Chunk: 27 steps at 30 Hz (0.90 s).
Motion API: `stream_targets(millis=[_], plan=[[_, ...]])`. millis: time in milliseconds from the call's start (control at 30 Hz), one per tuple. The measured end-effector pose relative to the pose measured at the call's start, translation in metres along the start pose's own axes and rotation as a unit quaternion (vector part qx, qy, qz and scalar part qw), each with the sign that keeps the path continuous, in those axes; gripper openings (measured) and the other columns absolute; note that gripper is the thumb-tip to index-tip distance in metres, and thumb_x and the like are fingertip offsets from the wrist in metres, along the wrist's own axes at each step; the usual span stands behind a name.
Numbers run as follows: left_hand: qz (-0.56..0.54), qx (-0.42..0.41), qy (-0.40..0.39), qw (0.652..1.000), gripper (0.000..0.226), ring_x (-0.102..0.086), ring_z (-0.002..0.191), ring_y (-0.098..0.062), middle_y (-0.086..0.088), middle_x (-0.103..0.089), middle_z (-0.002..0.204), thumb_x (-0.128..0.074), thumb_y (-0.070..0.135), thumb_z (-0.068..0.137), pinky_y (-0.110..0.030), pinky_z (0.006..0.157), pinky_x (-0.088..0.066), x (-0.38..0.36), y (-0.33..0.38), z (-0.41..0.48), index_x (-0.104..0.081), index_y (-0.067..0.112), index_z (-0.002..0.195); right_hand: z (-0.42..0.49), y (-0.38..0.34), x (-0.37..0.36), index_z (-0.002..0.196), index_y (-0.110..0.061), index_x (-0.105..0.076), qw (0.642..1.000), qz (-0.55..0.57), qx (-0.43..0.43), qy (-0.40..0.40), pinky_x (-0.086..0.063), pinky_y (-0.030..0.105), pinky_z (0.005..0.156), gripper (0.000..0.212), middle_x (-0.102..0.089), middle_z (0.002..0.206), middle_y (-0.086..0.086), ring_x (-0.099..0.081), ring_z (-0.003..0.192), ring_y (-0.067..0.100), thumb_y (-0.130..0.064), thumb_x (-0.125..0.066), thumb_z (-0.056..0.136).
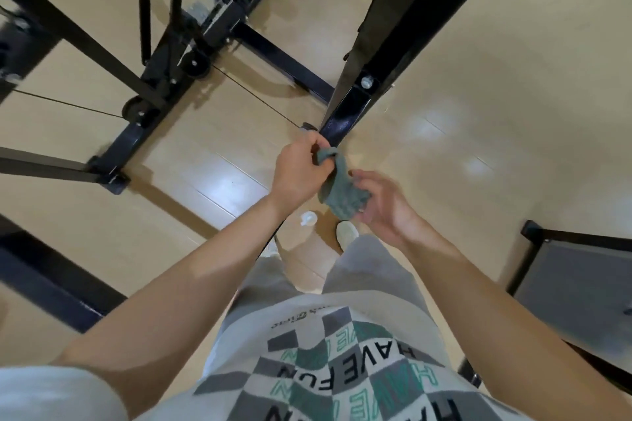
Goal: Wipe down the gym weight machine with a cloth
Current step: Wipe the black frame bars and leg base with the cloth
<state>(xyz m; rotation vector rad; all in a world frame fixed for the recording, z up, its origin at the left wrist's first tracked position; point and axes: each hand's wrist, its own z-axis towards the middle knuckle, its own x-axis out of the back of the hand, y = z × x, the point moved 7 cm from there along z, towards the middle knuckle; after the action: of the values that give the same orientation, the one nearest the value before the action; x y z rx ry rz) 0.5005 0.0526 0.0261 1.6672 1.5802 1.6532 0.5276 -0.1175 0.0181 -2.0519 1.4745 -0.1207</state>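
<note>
Bare forearms reach out over a checkered shirt at the bottom of the frame. At centre, a grey-green cloth hangs between both hands: the left hand pinches its upper end, and the right hand cups the lower folds with curled fingers. Just above them, the black weight machine rises toward the upper right, with a pulley at upper left. A white shoe stands on the beige floor.
</note>
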Motion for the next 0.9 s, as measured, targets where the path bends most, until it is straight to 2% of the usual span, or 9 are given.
stream_targets(millis=[67, 133, 267, 400, 533, 633, 733, 833, 900], plan=[[0.016, -0.021, -0.003, 1.000, 0.016, -0.058, 0.080, -0.008, 0.013, -0.064, 0.088, -0.069, 0.017, 0.082, -0.024, 0.068, -0.047, -0.016, 0.006, -0.021, -0.059, 0.027, 0.089, -0.003, 0.006, 0.000, 0.135, -0.011, -0.055, 0.997, -0.030, -0.058, -0.048, -0.047, 0.054, 0.105, 0.037, -0.065, 0.126, 0.019, -0.063, 0.118, 0.035, -0.029, -0.047, 0.104], [0.040, -0.012, 0.003, 0.999, 0.019, -0.058, 0.080, -0.009, 0.013, -0.063, 0.090, -0.070, 0.017, 0.078, -0.032, 0.070, -0.050, -0.034, 0.001, -0.040, -0.058, 0.030, 0.087, -0.001, 0.014, 0.013, 0.132, -0.024, -0.060, 0.985, -0.098, -0.113, -0.087, -0.043, 0.057, 0.108, 0.040, -0.069, 0.127, 0.009, -0.062, 0.121, 0.030, -0.046, -0.048, 0.101], [0.078, 0.019, 0.017, 0.997, 0.015, -0.054, 0.079, -0.008, 0.013, -0.062, 0.090, -0.071, 0.018, 0.077, -0.035, 0.071, -0.050, -0.069, -0.009, -0.069, -0.065, 0.023, 0.089, 0.011, 0.031, 0.041, 0.120, -0.025, -0.069, 0.957, -0.144, -0.207, -0.145, -0.045, 0.055, 0.105, 0.046, -0.070, 0.112, 0.003, -0.060, 0.107, 0.026, -0.061, -0.055, 0.094], [0.104, 0.025, 0.031, 0.994, 0.017, -0.058, 0.082, -0.010, 0.009, -0.069, 0.098, -0.074, 0.020, 0.078, -0.037, 0.075, -0.054, -0.097, -0.016, -0.090, -0.070, 0.019, 0.094, 0.035, 0.050, 0.056, 0.113, -0.015, -0.068, 0.958, -0.082, -0.250, -0.114, -0.058, 0.043, 0.088, 0.034, -0.072, 0.099, 0.006, -0.071, 0.088, 0.022, -0.044, -0.060, 0.098], [0.145, -0.020, 0.057, 0.988, 0.030, -0.063, 0.115, -0.018, 0.003, -0.071, 0.122, -0.072, 0.027, 0.082, -0.033, 0.100, -0.048, -0.104, -0.017, -0.106, -0.076, 0.018, 0.110, 0.061, 0.062, 0.064, 0.121, -0.011, -0.064, 0.968, -0.059, -0.231, -0.073, -0.059, 0.029, 0.060, 0.021, -0.071, 0.105, 0.009, -0.073, 0.083, 0.019, -0.016, -0.057, 0.101], [0.213, 0.000, 0.146, 0.966, 0.036, -0.059, 0.119, -0.025, -0.002, -0.069, 0.125, -0.065, 0.022, 0.086, -0.037, 0.104, -0.042, -0.074, -0.030, -0.115, -0.071, 0.014, 0.120, 0.082, 0.065, 0.067, 0.126, -0.013, -0.061, 0.975, -0.039, -0.210, -0.057, -0.061, 0.034, 0.067, 0.025, -0.066, 0.127, 0.013, -0.067, 0.110, 0.026, -0.011, -0.056, 0.102], [0.278, 0.051, 0.207, 0.937, 0.042, -0.052, 0.122, -0.030, -0.005, -0.060, 0.134, -0.061, 0.022, 0.089, -0.045, 0.100, -0.044, -0.036, -0.048, -0.113, -0.061, 0.015, 0.131, 0.104, 0.066, 0.065, 0.118, -0.018, -0.063, 0.978, -0.042, -0.196, -0.049, -0.062, 0.035, 0.067, 0.020, -0.059, 0.133, 0.013, -0.062, 0.115, 0.029, -0.007, -0.056, 0.102], [0.320, 0.101, 0.180, 0.925, 0.050, -0.046, 0.126, -0.033, -0.008, -0.051, 0.142, -0.057, 0.031, 0.095, -0.046, 0.103, -0.041, -0.019, -0.071, -0.099, -0.049, 0.016, 0.142, 0.129, 0.068, 0.056, 0.120, -0.017, -0.061, 0.981, -0.029, -0.188, -0.037, -0.062, 0.036, 0.069, 0.024, -0.055, 0.134, 0.015, -0.060, 0.115, 0.032, -0.003, -0.054, 0.101], [0.331, 0.115, 0.129, 0.928, 0.055, -0.051, 0.120, -0.035, -0.009, -0.055, 0.136, -0.048, 0.044, 0.099, -0.049, 0.097, -0.046, -0.019, -0.091, -0.089, -0.041, 0.020, 0.148, 0.144, 0.071, 0.041, 0.119, -0.015, -0.060, 0.980, 0.004, -0.190, -0.052, -0.062, 0.038, 0.081, 0.023, -0.054, 0.134, 0.016, -0.060, 0.112, 0.030, -0.003, -0.054, 0.101]])
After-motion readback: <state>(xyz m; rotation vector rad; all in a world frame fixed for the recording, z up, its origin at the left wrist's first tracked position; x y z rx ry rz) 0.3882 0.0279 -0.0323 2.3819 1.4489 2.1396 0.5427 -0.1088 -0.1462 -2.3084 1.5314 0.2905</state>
